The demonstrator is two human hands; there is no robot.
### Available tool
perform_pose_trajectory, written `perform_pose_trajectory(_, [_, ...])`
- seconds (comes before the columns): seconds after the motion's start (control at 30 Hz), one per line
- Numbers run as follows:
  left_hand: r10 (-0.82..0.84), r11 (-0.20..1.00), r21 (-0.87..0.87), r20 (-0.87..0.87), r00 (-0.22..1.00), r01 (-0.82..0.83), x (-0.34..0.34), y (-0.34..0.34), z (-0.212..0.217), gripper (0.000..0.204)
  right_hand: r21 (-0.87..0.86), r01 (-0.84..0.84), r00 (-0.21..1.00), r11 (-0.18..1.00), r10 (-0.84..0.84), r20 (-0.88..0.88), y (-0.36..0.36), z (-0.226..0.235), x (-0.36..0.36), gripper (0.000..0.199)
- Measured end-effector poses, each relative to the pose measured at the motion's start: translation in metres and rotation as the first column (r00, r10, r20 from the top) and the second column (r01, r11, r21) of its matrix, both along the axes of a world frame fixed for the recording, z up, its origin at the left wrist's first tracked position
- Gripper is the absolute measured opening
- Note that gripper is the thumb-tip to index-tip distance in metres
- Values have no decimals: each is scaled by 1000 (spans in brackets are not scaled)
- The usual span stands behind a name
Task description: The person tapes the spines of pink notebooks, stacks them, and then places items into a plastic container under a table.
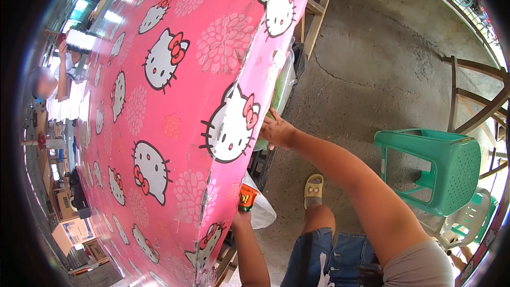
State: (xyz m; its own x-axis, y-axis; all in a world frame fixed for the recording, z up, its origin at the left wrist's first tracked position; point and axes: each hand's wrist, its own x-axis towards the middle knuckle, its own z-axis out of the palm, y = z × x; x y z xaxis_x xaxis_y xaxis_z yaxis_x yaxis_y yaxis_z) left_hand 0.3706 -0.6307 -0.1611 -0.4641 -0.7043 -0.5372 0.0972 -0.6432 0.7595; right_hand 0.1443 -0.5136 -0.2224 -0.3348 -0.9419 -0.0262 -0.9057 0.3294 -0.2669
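My right hand (277, 129) reaches in at the edge of the large table (183, 114), which wears a pink cover with white cat faces. One finger of that hand is stretched out and apart, touching or close to a green item (275, 91) beside clear plastic; its other fingertips are partly hidden under the edge. Lower down, my left hand (241, 218) is at the same edge, next to an orange-red packet (246, 197) and a white plastic bag (262, 211). The table edge hides the left fingers, so its grip on the packet is unclear.
A black crate (258, 163) sits under the table edge. On the concrete floor to the right stand a green plastic stool (433, 167) and a wooden frame (470, 93). Across the table, at far left, is another person (45, 82). An open cardboard box (74, 234) lies beyond the table.
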Motion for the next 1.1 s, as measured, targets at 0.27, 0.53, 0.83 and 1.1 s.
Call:
perform_pose_trajectory(0.27, [-255,960,80,-143,956,268,-17,14,3,48,102,191,982,976,-188,-34,3,15,-44,74])
perform_pose_trajectory(0.53, [-306,946,78,-118,945,316,-34,35,7,49,130,70,994,989,-58,-97,-13,4,-22,78])
perform_pose_trajectory(0.83, [-422,884,157,-140,896,441,-40,24,8,46,-132,163,983,978,-173,-67,-2,25,-21,59])
perform_pose_trajectory(1.1, [-972,235,-52,-30,233,971,-50,116,61,71,-15,788,380,615,-468,798,215,132,96,86])
